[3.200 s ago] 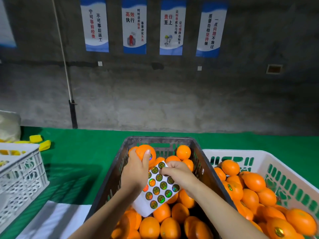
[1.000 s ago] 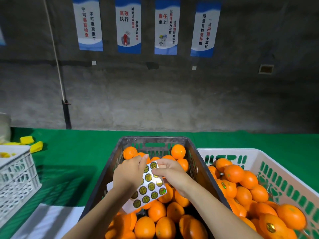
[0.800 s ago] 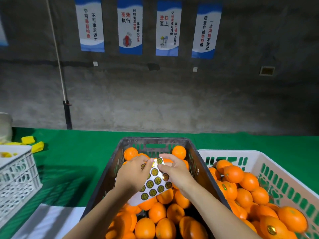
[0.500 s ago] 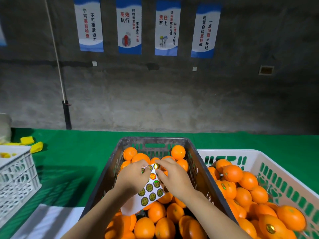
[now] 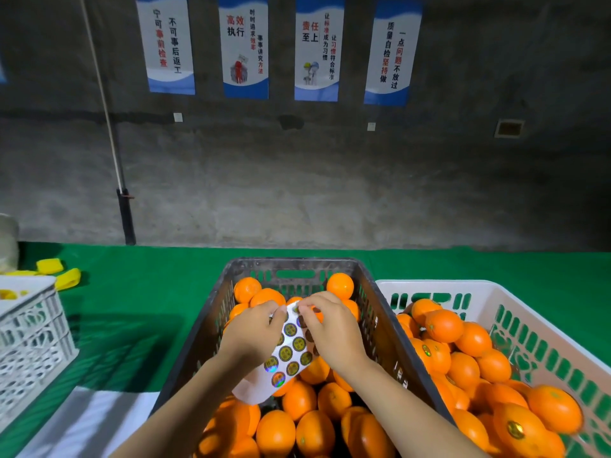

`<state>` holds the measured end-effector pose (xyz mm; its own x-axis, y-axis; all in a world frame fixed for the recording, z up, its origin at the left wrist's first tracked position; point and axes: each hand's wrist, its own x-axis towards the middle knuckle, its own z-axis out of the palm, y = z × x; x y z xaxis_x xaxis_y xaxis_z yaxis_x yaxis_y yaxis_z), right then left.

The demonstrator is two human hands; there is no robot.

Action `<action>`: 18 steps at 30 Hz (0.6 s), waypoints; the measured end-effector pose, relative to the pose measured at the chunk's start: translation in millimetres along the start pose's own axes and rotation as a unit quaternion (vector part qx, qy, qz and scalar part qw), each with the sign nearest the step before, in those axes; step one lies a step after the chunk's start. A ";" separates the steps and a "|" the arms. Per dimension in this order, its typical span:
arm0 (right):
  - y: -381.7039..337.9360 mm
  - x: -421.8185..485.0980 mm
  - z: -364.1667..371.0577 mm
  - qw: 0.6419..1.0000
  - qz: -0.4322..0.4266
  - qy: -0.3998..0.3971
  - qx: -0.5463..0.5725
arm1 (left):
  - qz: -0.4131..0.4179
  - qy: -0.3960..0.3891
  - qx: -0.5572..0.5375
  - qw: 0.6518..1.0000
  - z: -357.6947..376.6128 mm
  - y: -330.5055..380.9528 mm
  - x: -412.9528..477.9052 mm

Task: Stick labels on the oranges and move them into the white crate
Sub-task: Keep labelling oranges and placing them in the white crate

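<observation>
Small crate: set at the far left of the desk, well apart from the work; no part in this step is judged for it.
Dark crate: placed straight in front of the person, so that the supply is reached without leaning. It is heaped with oranges, on which no labels are seen.
Left hand: held above the dark crate, fingers curled round the upper left edge of the label sheet, so that the sheet is steadied against the pull of peeling.
Label sheet: held tilted, printed side up, its lower end hanging toward the fruit. Rows of round labels are seen on it.
Right hand: thumb and forefinger are pinched on the top edge of the sheet, at a label there. Whether that label is already lifted cannot be told.
White crate: set just beside the dark crate on its right, so that each finished fruit is moved only a short way. It is already well filled with labelled oranges, shiny labels showing on several.
Step in hand: a label is judged to be peeled off, ready for an orange from the dark crate; much fruit is left to do.
</observation>
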<state>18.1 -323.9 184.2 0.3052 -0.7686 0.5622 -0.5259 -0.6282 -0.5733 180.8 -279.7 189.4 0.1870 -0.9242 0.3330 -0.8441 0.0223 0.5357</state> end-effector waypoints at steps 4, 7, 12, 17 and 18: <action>3.6 5.4 -3.5 0.987 0.146 0.032 0.060 | -0.014 0.039 0.008 0.999 -3.9 -4.4 2.2; 12.2 7.3 -4.0 0.965 0.248 -0.035 0.076 | -0.062 0.065 0.037 0.995 -5.2 -7.0 5.8; 25.7 7.8 -0.3 0.879 0.436 -0.100 0.166 | -0.079 0.085 0.053 0.992 -4.9 -7.5 6.8; 36.8 7.1 7.6 0.818 0.533 -0.106 0.189 | -0.079 0.079 0.050 0.992 -6.5 -7.3 4.8; 39.7 6.3 9.0 0.807 0.545 -0.094 0.205 | -0.079 0.079 0.052 0.992 -7.0 -6.8 4.3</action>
<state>6.3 -354.8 159.6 -0.0259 -0.8722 -0.4885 -0.2687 0.4768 -0.8369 190.9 -281.1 192.6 0.3905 -0.8416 0.3732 -0.8442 -0.1656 0.5098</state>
